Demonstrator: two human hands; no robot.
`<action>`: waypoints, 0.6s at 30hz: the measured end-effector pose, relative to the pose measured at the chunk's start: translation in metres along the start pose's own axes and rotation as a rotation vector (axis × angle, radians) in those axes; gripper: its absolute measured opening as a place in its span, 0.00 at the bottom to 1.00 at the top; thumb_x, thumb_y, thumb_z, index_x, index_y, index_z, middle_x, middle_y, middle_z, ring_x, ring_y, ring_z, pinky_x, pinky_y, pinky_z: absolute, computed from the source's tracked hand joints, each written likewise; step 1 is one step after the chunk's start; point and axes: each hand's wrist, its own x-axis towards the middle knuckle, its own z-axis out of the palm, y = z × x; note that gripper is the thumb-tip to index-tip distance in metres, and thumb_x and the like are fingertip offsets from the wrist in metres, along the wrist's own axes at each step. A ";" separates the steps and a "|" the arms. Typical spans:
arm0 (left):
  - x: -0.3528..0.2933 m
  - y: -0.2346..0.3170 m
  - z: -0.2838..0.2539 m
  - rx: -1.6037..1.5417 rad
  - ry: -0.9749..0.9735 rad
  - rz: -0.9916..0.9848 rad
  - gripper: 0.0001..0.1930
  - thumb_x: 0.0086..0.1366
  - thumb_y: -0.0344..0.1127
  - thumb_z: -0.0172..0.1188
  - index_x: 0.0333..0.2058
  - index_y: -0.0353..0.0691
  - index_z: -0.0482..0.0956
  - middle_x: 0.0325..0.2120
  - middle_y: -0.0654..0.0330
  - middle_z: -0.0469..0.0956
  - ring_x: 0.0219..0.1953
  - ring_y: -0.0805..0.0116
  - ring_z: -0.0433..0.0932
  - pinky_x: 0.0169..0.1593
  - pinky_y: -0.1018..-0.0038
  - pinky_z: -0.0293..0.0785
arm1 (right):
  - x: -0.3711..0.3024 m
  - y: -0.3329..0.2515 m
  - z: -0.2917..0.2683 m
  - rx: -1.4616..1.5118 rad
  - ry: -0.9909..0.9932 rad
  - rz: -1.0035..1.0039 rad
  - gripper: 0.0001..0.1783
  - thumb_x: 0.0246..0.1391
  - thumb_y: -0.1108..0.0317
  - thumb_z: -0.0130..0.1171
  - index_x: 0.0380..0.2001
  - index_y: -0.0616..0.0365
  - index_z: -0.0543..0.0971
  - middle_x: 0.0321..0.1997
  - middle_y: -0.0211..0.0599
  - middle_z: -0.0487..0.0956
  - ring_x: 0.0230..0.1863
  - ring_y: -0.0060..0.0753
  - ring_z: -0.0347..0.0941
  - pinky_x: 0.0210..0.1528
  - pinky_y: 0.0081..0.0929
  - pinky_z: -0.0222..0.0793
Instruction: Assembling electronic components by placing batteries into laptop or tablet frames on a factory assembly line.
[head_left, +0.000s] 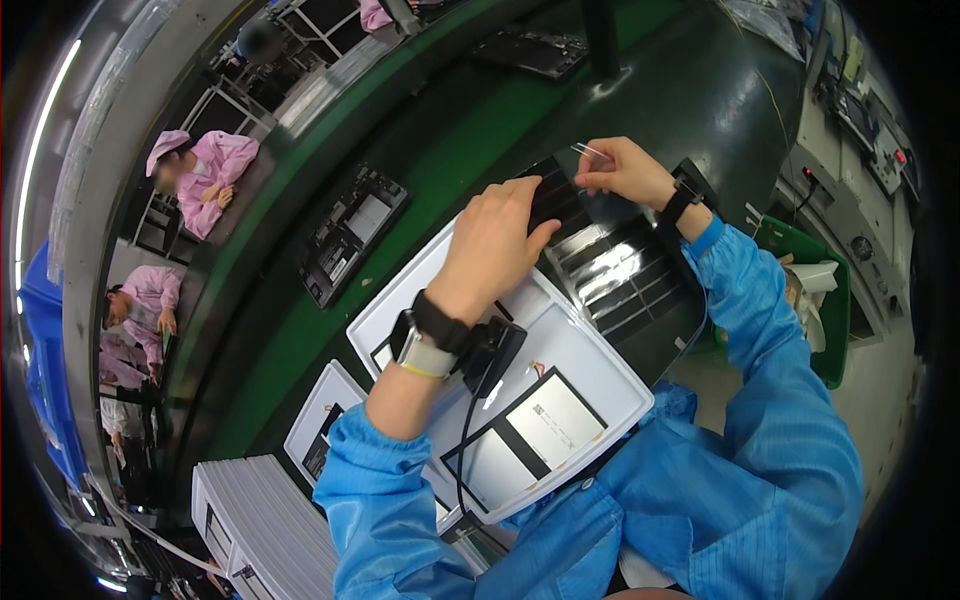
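Note:
My left hand (492, 240) reaches over a white plastic tray, thumb apart from the fingers. Its fingertips are at the far end of a glossy sheet (635, 290) marked with rows of black strips; nothing shows in its grasp. Above the sheet's far right side, my right hand (622, 172) pinches a thin, pale, clear-looking strip (591, 151) between thumb and fingers. Below my left wrist, the tray (632, 392) holds flat white-and-black battery packs (553, 422) with small coloured wires. My left forearm covers part of it.
Open laptop chassis (355, 232) lie on the green conveyor (262, 372), another (530, 50) farther off. Stacked white trays (262, 520) stand at lower left. A green bin (838, 340) with scraps is on the right, beside grey equipment (850, 230). People in pink work beyond the conveyor.

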 end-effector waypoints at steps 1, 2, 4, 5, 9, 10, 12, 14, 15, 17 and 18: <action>0.005 -0.003 0.008 -0.019 0.089 -0.006 0.22 0.63 0.40 0.67 0.51 0.34 0.79 0.46 0.48 0.82 0.45 0.50 0.80 0.49 0.61 0.76 | -0.003 -0.008 0.000 0.099 -0.045 -0.009 0.05 0.56 0.72 0.67 0.33 0.58 0.80 0.31 0.29 0.83 0.30 0.18 0.78 0.31 0.18 0.70; 0.007 -0.002 0.008 -0.002 0.094 -0.008 0.22 0.63 0.40 0.67 0.51 0.34 0.79 0.46 0.48 0.82 0.45 0.50 0.80 0.49 0.61 0.76 | -0.007 -0.025 0.004 0.134 -0.078 -0.003 0.06 0.56 0.70 0.67 0.36 0.59 0.82 0.33 0.29 0.84 0.31 0.19 0.77 0.33 0.19 0.70; 0.012 0.004 0.008 -0.081 0.167 -0.106 0.22 0.61 0.38 0.69 0.51 0.34 0.79 0.46 0.49 0.82 0.45 0.51 0.80 0.49 0.62 0.76 | -0.009 -0.038 0.006 0.173 -0.114 -0.058 0.09 0.57 0.68 0.66 0.40 0.59 0.83 0.36 0.28 0.84 0.32 0.18 0.76 0.34 0.18 0.69; 0.014 0.006 0.010 -0.082 0.274 -0.082 0.21 0.58 0.36 0.72 0.49 0.35 0.80 0.44 0.52 0.81 0.45 0.53 0.78 0.48 0.62 0.75 | -0.012 -0.048 0.004 0.184 -0.134 -0.064 0.12 0.58 0.67 0.65 0.44 0.58 0.84 0.37 0.28 0.84 0.33 0.18 0.75 0.35 0.18 0.69; 0.018 0.017 -0.005 -0.034 0.448 -0.057 0.20 0.55 0.35 0.74 0.46 0.37 0.83 0.42 0.58 0.77 0.43 0.56 0.74 0.47 0.63 0.73 | -0.018 -0.082 -0.003 0.252 -0.201 -0.111 0.12 0.60 0.67 0.64 0.45 0.60 0.85 0.36 0.28 0.83 0.36 0.17 0.74 0.36 0.18 0.69; 0.019 0.018 -0.007 -0.029 0.447 -0.054 0.20 0.55 0.35 0.74 0.46 0.37 0.83 0.42 0.58 0.77 0.43 0.56 0.74 0.47 0.63 0.73 | -0.017 -0.086 -0.007 0.254 -0.200 -0.116 0.12 0.60 0.67 0.64 0.45 0.60 0.85 0.36 0.28 0.83 0.36 0.17 0.74 0.36 0.18 0.69; 0.018 0.021 -0.015 0.247 0.591 0.046 0.23 0.54 0.36 0.75 0.49 0.40 0.84 0.41 0.58 0.76 0.43 0.57 0.73 0.47 0.64 0.72 | -0.012 -0.092 -0.014 0.282 -0.336 -0.140 0.12 0.62 0.67 0.62 0.45 0.61 0.84 0.39 0.28 0.83 0.35 0.18 0.75 0.38 0.17 0.69; 0.015 0.027 -0.019 0.383 0.603 0.041 0.26 0.52 0.36 0.76 0.52 0.41 0.83 0.42 0.59 0.75 0.42 0.58 0.71 0.47 0.65 0.71 | -0.012 -0.108 -0.014 0.265 -0.338 -0.132 0.12 0.64 0.66 0.61 0.44 0.62 0.84 0.38 0.28 0.83 0.35 0.18 0.74 0.39 0.16 0.70; 0.015 0.029 -0.019 0.344 0.631 0.049 0.27 0.52 0.35 0.76 0.52 0.40 0.83 0.42 0.58 0.75 0.42 0.58 0.71 0.47 0.65 0.71 | -0.013 -0.117 -0.013 0.328 -0.327 -0.105 0.12 0.64 0.65 0.61 0.44 0.62 0.84 0.37 0.28 0.82 0.35 0.17 0.74 0.39 0.17 0.70; 0.017 0.028 -0.019 0.282 0.709 0.055 0.28 0.50 0.32 0.77 0.52 0.38 0.82 0.44 0.58 0.78 0.43 0.58 0.73 0.47 0.65 0.72 | -0.014 -0.128 -0.011 0.386 -0.323 -0.077 0.14 0.65 0.63 0.60 0.44 0.63 0.85 0.36 0.28 0.82 0.36 0.17 0.74 0.40 0.17 0.71; 0.017 0.028 -0.022 0.287 0.713 0.058 0.28 0.50 0.32 0.77 0.52 0.38 0.82 0.44 0.58 0.78 0.43 0.58 0.73 0.47 0.65 0.72 | -0.013 -0.130 -0.010 0.384 -0.325 -0.084 0.14 0.65 0.63 0.60 0.44 0.63 0.85 0.36 0.28 0.82 0.36 0.17 0.74 0.40 0.17 0.71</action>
